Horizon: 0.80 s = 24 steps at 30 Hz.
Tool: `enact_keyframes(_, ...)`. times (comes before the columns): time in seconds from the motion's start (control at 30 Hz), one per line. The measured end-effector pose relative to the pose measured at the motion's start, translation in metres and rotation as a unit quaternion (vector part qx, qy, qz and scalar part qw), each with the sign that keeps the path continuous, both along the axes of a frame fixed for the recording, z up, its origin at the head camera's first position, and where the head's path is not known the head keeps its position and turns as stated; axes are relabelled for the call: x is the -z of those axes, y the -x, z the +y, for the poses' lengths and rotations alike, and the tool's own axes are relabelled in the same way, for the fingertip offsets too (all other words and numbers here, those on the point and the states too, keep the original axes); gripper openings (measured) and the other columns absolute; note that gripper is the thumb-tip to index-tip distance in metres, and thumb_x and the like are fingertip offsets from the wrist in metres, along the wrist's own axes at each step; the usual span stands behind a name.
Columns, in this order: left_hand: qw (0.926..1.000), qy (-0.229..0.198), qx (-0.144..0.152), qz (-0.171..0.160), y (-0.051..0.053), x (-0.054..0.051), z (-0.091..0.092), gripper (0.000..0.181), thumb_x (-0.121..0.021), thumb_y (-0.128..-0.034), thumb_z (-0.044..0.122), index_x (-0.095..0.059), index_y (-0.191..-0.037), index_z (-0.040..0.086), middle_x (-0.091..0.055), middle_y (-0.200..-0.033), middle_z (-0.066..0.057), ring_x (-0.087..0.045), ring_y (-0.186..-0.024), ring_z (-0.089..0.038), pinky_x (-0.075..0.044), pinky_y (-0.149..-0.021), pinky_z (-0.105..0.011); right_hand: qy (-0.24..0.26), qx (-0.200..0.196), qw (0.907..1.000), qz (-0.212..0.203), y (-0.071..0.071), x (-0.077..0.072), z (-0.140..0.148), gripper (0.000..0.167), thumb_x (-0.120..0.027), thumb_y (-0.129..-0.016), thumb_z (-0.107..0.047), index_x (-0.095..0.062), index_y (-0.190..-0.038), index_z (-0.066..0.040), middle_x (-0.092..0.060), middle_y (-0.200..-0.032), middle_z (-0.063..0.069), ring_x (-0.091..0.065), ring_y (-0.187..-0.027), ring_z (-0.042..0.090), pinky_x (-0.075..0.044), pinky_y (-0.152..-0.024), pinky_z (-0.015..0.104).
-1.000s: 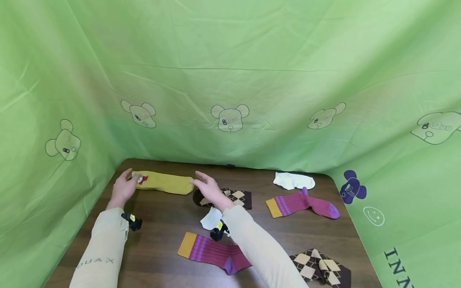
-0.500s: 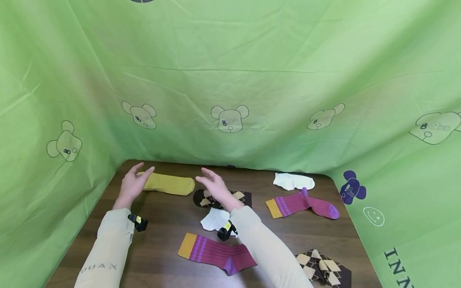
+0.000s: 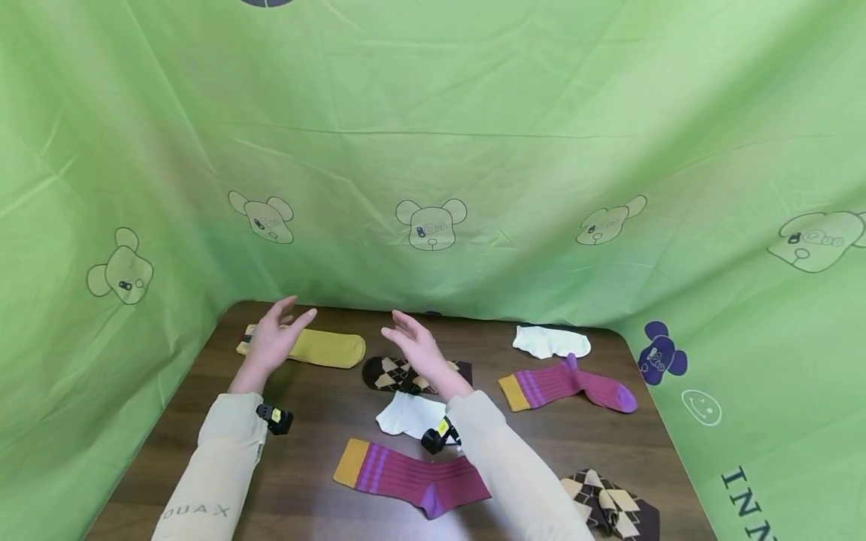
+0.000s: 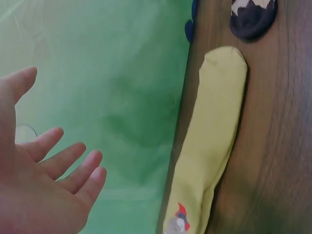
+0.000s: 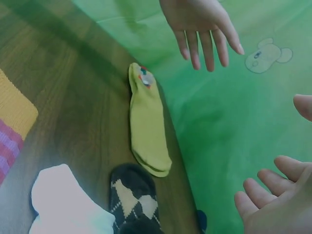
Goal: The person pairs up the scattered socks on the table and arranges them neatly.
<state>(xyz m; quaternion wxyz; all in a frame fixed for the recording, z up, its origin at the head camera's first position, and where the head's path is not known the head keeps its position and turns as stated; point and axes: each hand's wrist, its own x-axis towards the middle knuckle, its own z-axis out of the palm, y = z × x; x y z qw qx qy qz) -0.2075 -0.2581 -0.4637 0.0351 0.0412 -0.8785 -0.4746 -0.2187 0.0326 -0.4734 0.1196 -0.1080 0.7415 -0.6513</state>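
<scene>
A yellow sock [image 3: 328,349] with a small red and white figure near its cuff lies flat at the table's back left. My left hand [image 3: 272,342] hovers over its cuff half, fingers spread, holding nothing; in the left wrist view the hand [image 4: 46,185] is beside the sock [image 4: 212,122], apart from it. To the right, my right hand [image 3: 421,349] is raised over a brown argyle sock [image 3: 389,373], fingers relaxed and nothing held. In the right wrist view both palms show, the right hand [image 5: 280,200] and the left hand [image 5: 200,29], apart from each other.
Below the argyle sock lie a white sock [image 3: 406,415] and a purple sock with an orange cuff [image 3: 399,473]. On the right are another white sock [image 3: 551,341], another purple sock [image 3: 555,382] and a bunched argyle sock [image 3: 609,507]. Green curtains [image 3: 433,135] stand behind and beside the table.
Both hands have moved right, and the left hand has come off the yellow sock's cuff end. The right hand has left the sock's toe end. The socks have not visibly moved.
</scene>
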Motion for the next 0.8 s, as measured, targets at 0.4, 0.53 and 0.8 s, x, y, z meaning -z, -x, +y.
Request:
enact_keyframes(0.4,0.9989,-0.013,0.037,0.024,-0.001,-0.006,0.03,0.087,-0.06,-0.0954,0.062,-0.032,-0.159,0.011,-0.032,-0.16,-0.018,-0.038,-0.141,-0.041,-0.032,-0.112,-0.056,0.017,-0.008,0.9998,0.007,-0.004,-0.013,0.022,0.066,-0.062,-0.103,-0.024,-0.032,-0.157,-0.001,-0.033,-0.16,0.017,-0.033,-0.146,0.035,-0.027,-0.116,0.05)
enact_keyframes(0.53,0.9986,-0.005,0.047,0.026,-0.001,-0.007,0.039,0.086,-0.061,-0.0949,0.063,-0.032,-0.159,0.013,-0.034,-0.16,-0.018,-0.04,-0.14,-0.04,-0.034,-0.111,-0.056,0.033,0.015,0.9992,0.02,-0.003,-0.002,0.028,0.065,-0.064,-0.102,-0.028,-0.036,-0.157,-0.007,-0.036,-0.16,0.011,-0.035,-0.145,0.031,-0.027,-0.116,0.05)
enact_keyframes(0.8,0.9962,-0.015,0.075,0.042,-0.004,-0.005,0.059,0.082,-0.066,-0.0953,0.056,-0.035,-0.158,0.012,-0.036,-0.159,-0.016,-0.041,-0.14,-0.039,-0.032,-0.113,-0.054,0.021,0.028,0.9984,0.043,-0.009,0.003,0.043,0.06,-0.063,-0.102,-0.025,-0.041,-0.155,-0.008,-0.039,-0.158,0.012,-0.036,-0.144,0.033,-0.029,-0.116,0.049)
